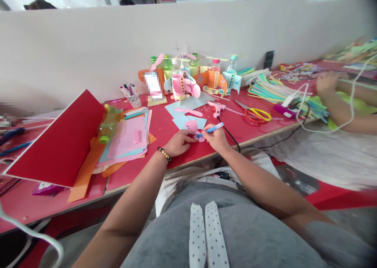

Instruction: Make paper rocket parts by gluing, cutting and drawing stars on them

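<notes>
My right hand [217, 139] is closed on a blue marker pen [216, 127], its tip down at a pink paper cutout [192, 126] with a blue star on it. From the left, my left hand [180, 143] lies on the table with its fingertips on the cutout's edge, fingers stretched and slightly bent. Light blue paper sheets [179, 122] lie just beyond, with a pink paper strip [190, 112] on top. A pink glue gun [217, 108] rests past my right hand, its black cord running to the table's front edge.
Decorated bottles [176, 81] with paper propellers stand along the wall. Red-and-yellow-handled scissors [256, 114] lie right, near bundled pastel strips [271, 89]. Coloured paper [128, 138], a tipped bottle [108, 126] and a red board [64, 142] are left. A co-worker's arm [338, 99] reaches in at right.
</notes>
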The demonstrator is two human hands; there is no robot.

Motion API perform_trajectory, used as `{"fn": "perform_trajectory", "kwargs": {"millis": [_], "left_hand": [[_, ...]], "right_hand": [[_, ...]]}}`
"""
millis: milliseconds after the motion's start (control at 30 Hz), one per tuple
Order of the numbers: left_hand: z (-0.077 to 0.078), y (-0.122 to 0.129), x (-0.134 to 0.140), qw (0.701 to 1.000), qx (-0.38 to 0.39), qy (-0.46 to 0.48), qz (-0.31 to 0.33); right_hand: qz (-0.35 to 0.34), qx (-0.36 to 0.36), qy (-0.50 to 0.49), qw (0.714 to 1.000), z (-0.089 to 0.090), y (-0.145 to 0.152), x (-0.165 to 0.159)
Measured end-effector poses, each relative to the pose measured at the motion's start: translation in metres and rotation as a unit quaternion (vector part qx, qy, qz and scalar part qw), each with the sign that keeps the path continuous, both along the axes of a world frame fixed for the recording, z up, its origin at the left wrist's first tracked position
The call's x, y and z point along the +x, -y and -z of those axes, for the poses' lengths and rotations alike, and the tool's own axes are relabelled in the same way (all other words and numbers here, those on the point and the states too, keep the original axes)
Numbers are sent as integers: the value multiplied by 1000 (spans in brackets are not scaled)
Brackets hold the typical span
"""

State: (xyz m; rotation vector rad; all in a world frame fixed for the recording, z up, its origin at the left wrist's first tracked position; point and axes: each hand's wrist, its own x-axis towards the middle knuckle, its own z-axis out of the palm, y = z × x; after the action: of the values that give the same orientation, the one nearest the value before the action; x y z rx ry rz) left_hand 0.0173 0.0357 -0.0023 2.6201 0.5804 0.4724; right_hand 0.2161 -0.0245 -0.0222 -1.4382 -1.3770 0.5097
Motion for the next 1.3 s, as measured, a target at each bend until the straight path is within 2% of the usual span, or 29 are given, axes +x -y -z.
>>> {"fn": "perform_trajectory", "kwargs": {"millis": [767,1300], "left_hand": [[0,0,0,1000,-8,1,1],[2,0,0,1000,-18,1,-10]], "right_hand": [[-18,3,-2,1000,3,-1,1],[9,10,-58,998,2,1,3]]}}
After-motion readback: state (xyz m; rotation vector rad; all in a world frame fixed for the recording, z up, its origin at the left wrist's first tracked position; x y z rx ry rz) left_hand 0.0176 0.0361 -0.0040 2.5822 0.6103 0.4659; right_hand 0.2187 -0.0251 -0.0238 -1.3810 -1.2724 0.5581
